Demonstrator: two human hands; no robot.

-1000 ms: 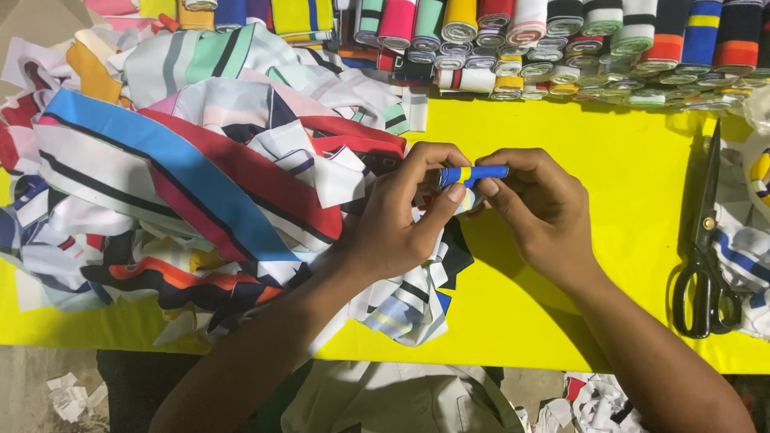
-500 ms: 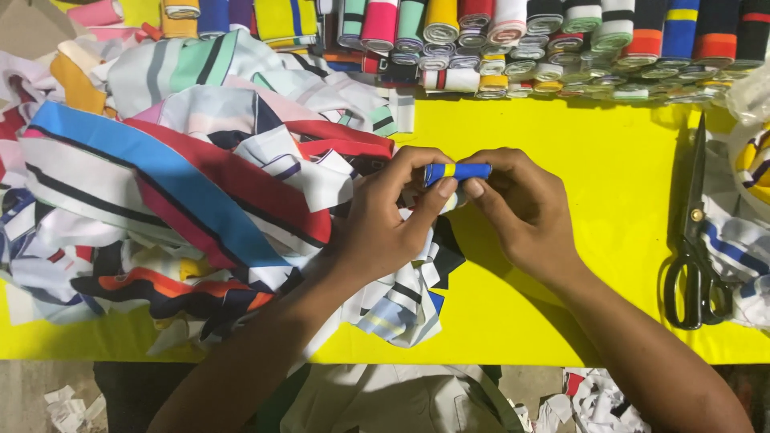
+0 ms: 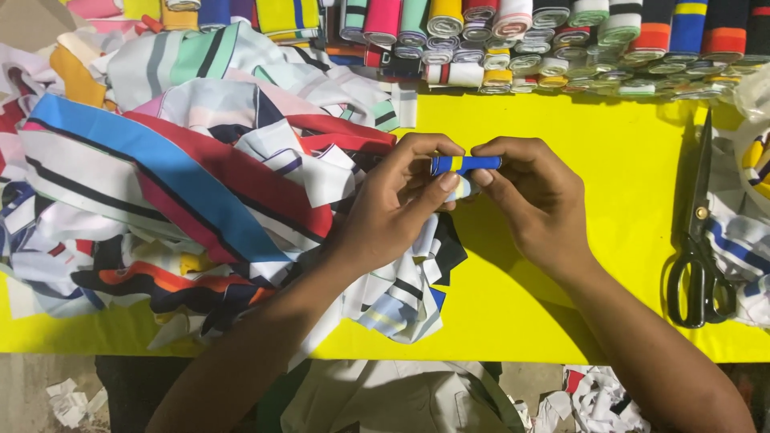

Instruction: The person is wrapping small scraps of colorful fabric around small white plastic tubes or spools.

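Both hands pinch the roll [image 3: 465, 163], a small blue fabric roll with a yellow band: left hand [image 3: 401, 204] holds its left end between thumb and fingers, right hand [image 3: 533, 196] holds the right end, fingers closed tight on it. The roll sits level above the yellow table [image 3: 609, 160], at 3 o'clock of the scrap pile [image 3: 184, 184] and 6 o'clock of the row of finished rolls [image 3: 513, 32]. A striped strip tail [image 3: 461, 188] hangs just under it, so winding looks nearly done. Versus a second ago: the roll is tighter and more compact, the hands sit a little higher in view, and the grip is otherwise the same. Scissors [image 3: 698, 240] lie untouched at 3 o'clock.
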